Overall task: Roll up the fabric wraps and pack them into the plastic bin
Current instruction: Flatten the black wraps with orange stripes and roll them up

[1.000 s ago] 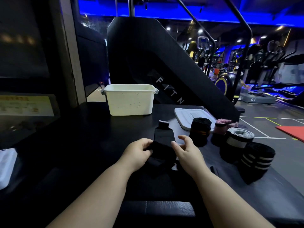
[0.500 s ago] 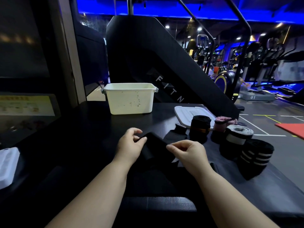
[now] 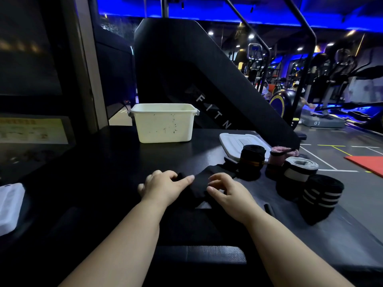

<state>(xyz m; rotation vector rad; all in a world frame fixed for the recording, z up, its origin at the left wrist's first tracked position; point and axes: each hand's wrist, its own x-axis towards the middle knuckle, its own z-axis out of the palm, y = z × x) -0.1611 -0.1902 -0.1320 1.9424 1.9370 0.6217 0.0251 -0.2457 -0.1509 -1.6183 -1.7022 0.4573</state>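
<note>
Because the black wrap [image 3: 199,185] is only partly rolled, the current step is judged to be rolling, not packing.

**Hands.** The left hand [image 3: 163,188] grips the rolled end of the wrap, with its fingers curled over the fabric and its thumb laid along the top. The right hand [image 3: 228,193] holds the wrap just beside it, with its fingers bent and their tips on the fabric. The loose tail of the wrap runs away from the hands toward the right.

**Location.** The wrap lies on the counter [image 3: 103,172], near the middle of its near edge.

**Completed.** Four rolls [image 3: 298,172] stand in a cluster along the right edge of the counter. They are wound tight and set on end.

**Outstanding.**
1. Finish rolling the wrap in hand.
2. Move all the rolls into the bin [image 3: 163,125].

The bin stands open at the far edge of the counter, well apart from the rolls. Its lid [image 3: 234,141] lies flat between the bin and the rolls. From this angle the inside of the bin is hidden, so it cannot be told whether anything is packed yet. No roll shows above its rim.
</note>
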